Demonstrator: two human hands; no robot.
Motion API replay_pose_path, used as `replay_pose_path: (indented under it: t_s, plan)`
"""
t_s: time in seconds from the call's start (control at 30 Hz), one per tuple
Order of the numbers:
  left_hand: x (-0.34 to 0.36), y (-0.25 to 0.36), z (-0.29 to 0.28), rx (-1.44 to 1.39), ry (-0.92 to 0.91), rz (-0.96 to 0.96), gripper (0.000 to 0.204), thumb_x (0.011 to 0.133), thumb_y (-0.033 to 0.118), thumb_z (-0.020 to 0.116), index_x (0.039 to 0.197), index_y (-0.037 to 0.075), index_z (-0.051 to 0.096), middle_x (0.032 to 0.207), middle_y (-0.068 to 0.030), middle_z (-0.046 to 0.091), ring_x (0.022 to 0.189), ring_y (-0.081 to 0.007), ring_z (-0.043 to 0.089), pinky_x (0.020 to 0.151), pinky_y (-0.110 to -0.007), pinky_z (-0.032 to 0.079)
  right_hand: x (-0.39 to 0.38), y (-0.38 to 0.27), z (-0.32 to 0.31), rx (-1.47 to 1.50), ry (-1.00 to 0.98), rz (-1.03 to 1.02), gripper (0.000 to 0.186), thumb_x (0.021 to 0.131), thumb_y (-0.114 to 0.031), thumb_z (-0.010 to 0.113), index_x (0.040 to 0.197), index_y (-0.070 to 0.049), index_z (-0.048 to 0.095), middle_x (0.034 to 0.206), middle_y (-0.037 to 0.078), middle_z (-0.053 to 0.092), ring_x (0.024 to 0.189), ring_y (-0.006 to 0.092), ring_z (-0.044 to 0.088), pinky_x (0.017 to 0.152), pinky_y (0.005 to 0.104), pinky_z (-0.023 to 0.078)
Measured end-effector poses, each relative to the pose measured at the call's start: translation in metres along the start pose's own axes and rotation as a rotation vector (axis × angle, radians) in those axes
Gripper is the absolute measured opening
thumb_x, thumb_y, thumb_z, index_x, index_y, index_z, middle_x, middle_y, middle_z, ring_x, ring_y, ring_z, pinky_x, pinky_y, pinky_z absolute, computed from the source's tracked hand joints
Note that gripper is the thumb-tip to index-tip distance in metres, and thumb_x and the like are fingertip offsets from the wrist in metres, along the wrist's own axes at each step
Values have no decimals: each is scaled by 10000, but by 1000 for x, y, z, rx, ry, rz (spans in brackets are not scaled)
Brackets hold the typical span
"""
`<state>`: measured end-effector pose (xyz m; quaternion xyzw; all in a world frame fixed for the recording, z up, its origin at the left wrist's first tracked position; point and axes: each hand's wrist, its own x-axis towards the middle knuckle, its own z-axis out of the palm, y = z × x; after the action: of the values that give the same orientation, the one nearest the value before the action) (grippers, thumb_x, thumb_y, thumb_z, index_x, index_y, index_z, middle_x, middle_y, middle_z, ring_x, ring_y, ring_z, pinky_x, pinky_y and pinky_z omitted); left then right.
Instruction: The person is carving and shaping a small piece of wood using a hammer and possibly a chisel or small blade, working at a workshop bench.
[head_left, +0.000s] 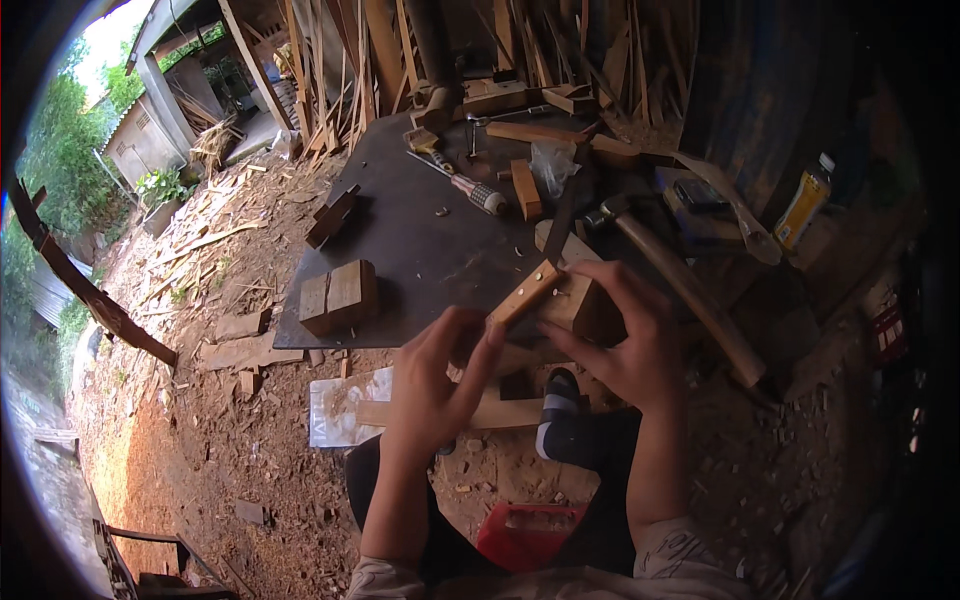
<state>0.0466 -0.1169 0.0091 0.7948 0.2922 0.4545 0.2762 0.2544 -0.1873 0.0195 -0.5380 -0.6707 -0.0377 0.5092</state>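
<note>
My left hand [440, 370] pinches the near end of a short wooden strip [527, 291], which points up and to the right over the table's near edge. Small pale spots show on the strip; I cannot make out what they are. Beside its far end is my right hand [640, 345], thumb and index finger spread apart with a gap between them. Its index fingertip is close to the strip, but contact is unclear. Behind these fingers a larger wooden block [592, 312] is partly hidden. A dark flat blade-like piece [566, 212] lies just beyond.
On the dark table [430, 270] are a wooden block [338, 297], a screwdriver [475, 192], a clear plastic bag [553, 165] and a long-handled hammer [690, 290]. A yellow bottle [803, 205] stands at right. A red plastic object [528, 535] sits between my legs. Wood scraps litter the ground.
</note>
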Motion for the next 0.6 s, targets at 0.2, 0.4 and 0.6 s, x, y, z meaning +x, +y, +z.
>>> replay_pose_path:
  t_s: [0.2,0.4,0.6]
  plan:
    - [-10,-12,6,45,-2,-18,304,1023,232,621,856,2,515,669,-182,545,599,-404,564,549,-443,407,-3,-15,17,-154,-89,-112,600,745,-204,839,1271,-107,567,1117,93,670,979,312,710,812,435,584]
    - [-8,-28,5,43,30,28,288,1008,203,641,838,6,518,672,-175,558,611,-401,579,554,-446,420,-1,-16,21,-241,-77,-167,608,742,-264,845,1253,-92,564,1050,75,662,887,287,721,712,421,586]
    - [-15,-38,8,38,41,44,254,981,189,662,849,7,541,676,-164,576,611,-376,605,561,-423,443,-8,-22,18,-286,-133,-110,651,719,-257,870,1271,-110,558,1066,68,644,938,281,709,765,423,579]
